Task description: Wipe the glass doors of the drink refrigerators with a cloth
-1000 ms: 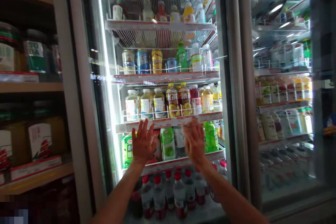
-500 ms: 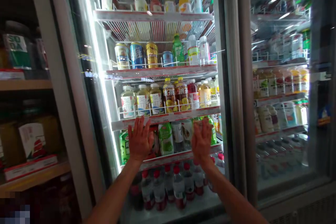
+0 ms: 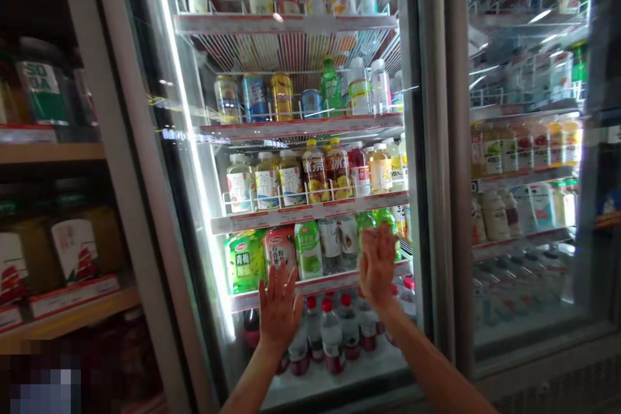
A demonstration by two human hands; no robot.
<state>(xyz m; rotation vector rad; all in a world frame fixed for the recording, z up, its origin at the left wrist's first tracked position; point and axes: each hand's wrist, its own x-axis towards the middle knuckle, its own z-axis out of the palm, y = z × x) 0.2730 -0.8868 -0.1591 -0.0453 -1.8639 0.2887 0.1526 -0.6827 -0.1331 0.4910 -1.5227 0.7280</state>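
Observation:
My left hand (image 3: 280, 310) is raised with its fingers stretched upward, holding nothing, in front of the lower shelf of a lit drinks fridge. Just above its fingertips are a red-labelled bottle (image 3: 280, 247) and a large green bottle (image 3: 245, 263). My right hand (image 3: 378, 265) is also up, its fingers extended and no object in it, covering part of the green bottles (image 3: 367, 220) behind it. Between the hands stands a bottle with a green and white label (image 3: 308, 252). Whether either palm touches the glass door I cannot tell.
Tea bottles (image 3: 292, 181) line the shelf above, with cans (image 3: 282, 96) higher up. Red-capped bottles (image 3: 332, 336) stand at the bottom. A metal door frame (image 3: 439, 162) separates a second fridge on the right. Wooden shelving (image 3: 53, 152) with bottles is at left.
My left hand has dropped lower and slightly right, uncovering the green and red-labelled bottles. My right hand has shifted only a little. The view has moved slightly.

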